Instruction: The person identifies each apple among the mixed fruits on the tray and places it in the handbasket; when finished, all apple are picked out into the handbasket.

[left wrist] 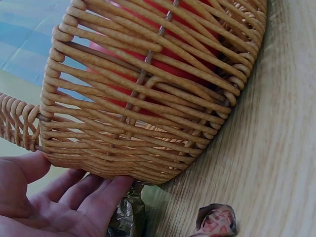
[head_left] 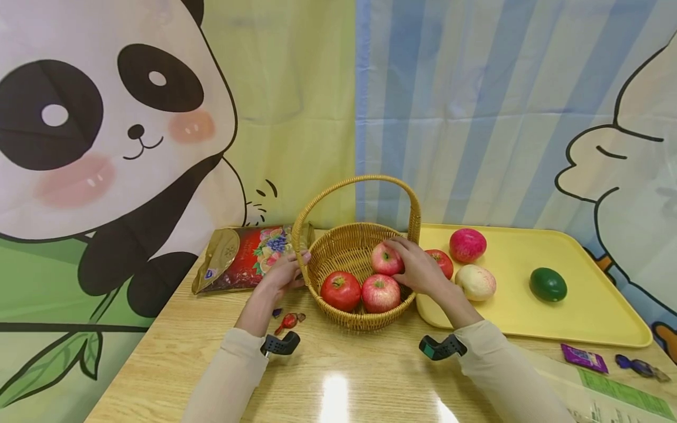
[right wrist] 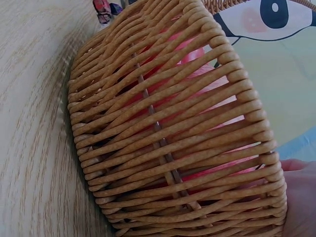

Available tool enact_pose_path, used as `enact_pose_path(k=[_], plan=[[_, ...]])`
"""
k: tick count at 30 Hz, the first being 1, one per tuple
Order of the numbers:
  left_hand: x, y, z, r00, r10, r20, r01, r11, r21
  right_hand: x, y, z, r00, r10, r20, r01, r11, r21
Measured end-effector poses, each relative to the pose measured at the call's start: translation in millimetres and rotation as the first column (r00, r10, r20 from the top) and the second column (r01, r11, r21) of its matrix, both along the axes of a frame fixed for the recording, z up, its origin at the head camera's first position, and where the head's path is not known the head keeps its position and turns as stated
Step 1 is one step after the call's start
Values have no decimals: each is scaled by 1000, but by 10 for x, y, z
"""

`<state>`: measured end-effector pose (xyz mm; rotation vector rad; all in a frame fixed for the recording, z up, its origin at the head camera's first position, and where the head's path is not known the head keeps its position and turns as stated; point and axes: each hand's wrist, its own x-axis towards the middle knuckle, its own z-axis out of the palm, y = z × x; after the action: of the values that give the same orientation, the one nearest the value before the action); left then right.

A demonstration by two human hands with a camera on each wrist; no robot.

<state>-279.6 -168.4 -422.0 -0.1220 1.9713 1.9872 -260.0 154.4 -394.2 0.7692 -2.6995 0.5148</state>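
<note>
A wicker basket [head_left: 365,320] with a tall arched handle stands on the wooden table. My left hand [head_left: 280,276] holds its left side by the handle's foot; in the left wrist view the fingers [left wrist: 106,200] lie along the outer wall. Inside the basket, my right hand [head_left: 423,267] grips a pink-red apple [head_left: 385,259], fingers over its top and thumb at its side. Below that apple sit another apple [head_left: 381,294] and a deeper red round fruit [head_left: 341,291]. In the right wrist view, the basket wall [right wrist: 173,123] hides most of the right hand.
A yellow tray [head_left: 592,305] at right bears a red fruit [head_left: 440,263], a dark pink fruit [head_left: 468,245], a pale fruit [head_left: 476,282] and a green oval fruit [head_left: 548,285]. A shiny bag [head_left: 238,258] lies left. Wrapped sweets [head_left: 290,321] and a purple packet [head_left: 584,358] are nearby.
</note>
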Motion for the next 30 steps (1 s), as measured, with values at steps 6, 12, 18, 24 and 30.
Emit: enact_pose_path(k=[6, 12, 18, 24, 30], plan=[[17, 8, 16, 1000, -21, -17, 21, 1000, 14, -6, 8, -8, 1000, -8, 25, 8, 1000, 6], [33, 10, 42, 999, -31, -26, 32, 999, 27, -17, 12, -23, 1000, -8, 22, 8, 1000, 0], [40, 14, 46, 999, -30, -24, 30, 999, 23, -23, 2, -28, 1000, 12, 19, -12, 1000, 3], [41, 19, 51, 999, -23, -23, 24, 1000, 13, -22, 0, -27, 1000, 20, 23, -21, 1000, 3], [42, 19, 48, 1000, -15, -23, 15, 1000, 1, -18, -7, -14, 999, 16, 40, -17, 1000, 15]])
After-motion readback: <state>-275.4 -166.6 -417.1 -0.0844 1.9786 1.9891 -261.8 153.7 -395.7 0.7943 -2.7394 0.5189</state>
